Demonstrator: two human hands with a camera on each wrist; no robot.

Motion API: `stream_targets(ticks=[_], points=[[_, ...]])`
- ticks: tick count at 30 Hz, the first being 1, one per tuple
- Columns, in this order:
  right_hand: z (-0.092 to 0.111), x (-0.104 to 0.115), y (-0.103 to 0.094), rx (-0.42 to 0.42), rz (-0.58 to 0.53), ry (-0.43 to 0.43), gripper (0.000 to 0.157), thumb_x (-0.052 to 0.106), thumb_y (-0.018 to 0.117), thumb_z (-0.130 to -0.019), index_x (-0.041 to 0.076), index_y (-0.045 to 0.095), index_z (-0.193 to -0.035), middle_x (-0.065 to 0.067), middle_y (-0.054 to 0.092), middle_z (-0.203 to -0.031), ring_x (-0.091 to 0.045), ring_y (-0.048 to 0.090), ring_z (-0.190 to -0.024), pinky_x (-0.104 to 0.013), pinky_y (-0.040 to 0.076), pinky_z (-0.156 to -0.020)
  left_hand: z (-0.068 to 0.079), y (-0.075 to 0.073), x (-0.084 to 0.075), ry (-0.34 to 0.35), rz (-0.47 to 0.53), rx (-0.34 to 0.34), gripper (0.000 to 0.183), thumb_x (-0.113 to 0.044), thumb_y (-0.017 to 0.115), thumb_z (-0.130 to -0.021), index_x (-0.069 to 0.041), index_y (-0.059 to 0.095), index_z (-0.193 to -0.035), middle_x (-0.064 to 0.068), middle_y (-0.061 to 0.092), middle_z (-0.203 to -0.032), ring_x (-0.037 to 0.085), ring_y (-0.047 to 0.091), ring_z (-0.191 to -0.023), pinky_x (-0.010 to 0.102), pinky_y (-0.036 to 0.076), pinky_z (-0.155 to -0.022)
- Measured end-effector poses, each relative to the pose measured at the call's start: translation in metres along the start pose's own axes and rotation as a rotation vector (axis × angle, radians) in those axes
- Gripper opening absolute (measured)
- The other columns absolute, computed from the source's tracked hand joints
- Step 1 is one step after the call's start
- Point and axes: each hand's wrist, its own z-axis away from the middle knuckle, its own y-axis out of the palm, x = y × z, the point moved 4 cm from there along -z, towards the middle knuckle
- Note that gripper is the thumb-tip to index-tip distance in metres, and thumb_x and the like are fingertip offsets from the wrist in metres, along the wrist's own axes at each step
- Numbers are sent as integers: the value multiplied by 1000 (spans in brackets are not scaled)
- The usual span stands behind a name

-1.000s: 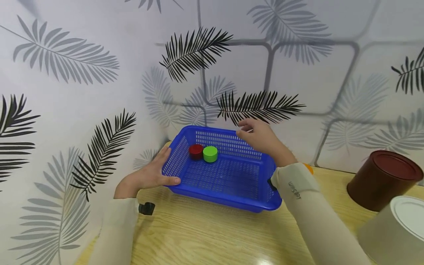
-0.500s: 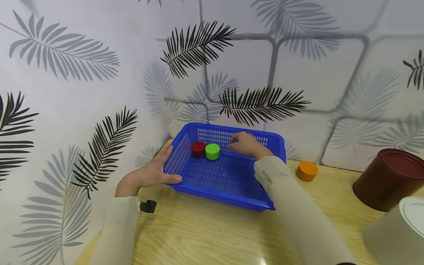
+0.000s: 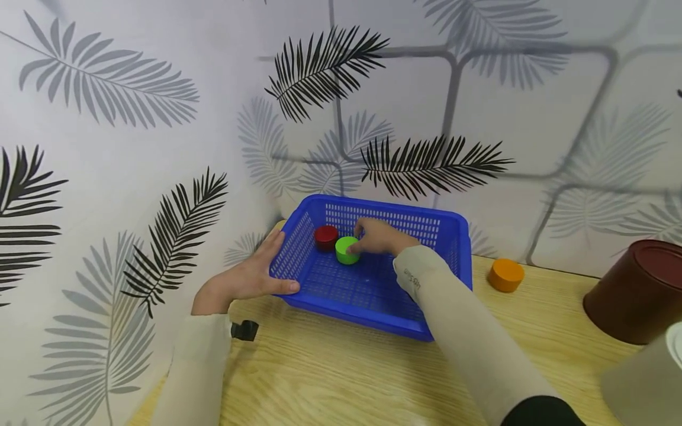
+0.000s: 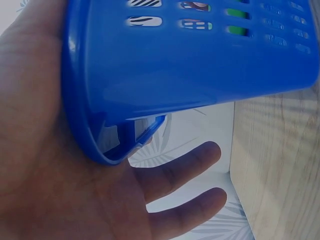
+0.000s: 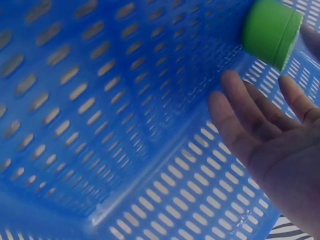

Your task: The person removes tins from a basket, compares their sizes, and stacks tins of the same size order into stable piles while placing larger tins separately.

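Observation:
A blue plastic basket [image 3: 367, 305] with slotted walls sits on the wooden table. Inside it, toward the left, are a dark red round box [image 3: 326, 236] and a light green round box [image 3: 345, 254], side by side. My left hand [image 3: 245, 279] rests against the basket's left rim, thumb along the front corner; in the left wrist view two straight fingers extend past the rim. Over the basket floor, my right hand [image 3: 377, 236] has its thumb and fingers around the green box. The right wrist view shows the fingers loosely spread beside the green box [image 5: 270, 32], with a small gap.
An orange round box [image 3: 506, 275] sits on the table right of the basket. Farther right stand a dark brown canister [image 3: 631, 299] and a white canister [image 3: 642, 376]. A leaf-patterned wall [image 3: 495, 118] rises behind and left of the basket.
My right hand has come down from above the basket's back rim and moved left to the green box. The orange box has come into full view. My left hand stays on the rim.

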Motion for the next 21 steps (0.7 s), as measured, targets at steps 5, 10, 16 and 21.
stream_targets(ticks=[5, 10, 16, 21], points=[[1, 5, 5, 51, 61, -36, 65, 28, 80, -88, 0, 54, -140, -16, 59, -134, -30, 55, -121, -43, 43, -102, -1, 1, 1, -4, 18, 16, 129, -57, 79, -82, 0, -6, -160, 17, -15, -166, 36, -10, -152, 59, 6, -118], [1, 8, 4, 38, 111, -61, 58, 24, 81, -86, -2, 61, -134, -16, 63, -129, -30, 58, -115, -41, 45, -99, -1, 1, 2, -7, 39, 24, 129, -57, 79, -81, -1, -7, -160, 16, -15, -166, 37, -9, -151, 61, 8, -117], [5, 9, -7, -9, -57, -54, 52, 20, 79, -87, -4, 63, -130, -16, 65, -120, -25, 62, -101, -37, 52, -88, 1, 1, 1, -10, 52, 24, 128, -55, 79, -82, -1, -6, -160, 16, -16, -166, 37, -9, -151, 61, 8, -117], [18, 20, -27, -92, -398, -56, 58, 16, 74, -92, -1, 52, -143, -17, 60, -121, -26, 63, -96, -43, 56, -85, 1, 0, -1, -16, 24, 15, 127, -56, 78, -82, -1, -5, -160, 15, -14, -167, 36, -8, -152, 60, 9, -118]])
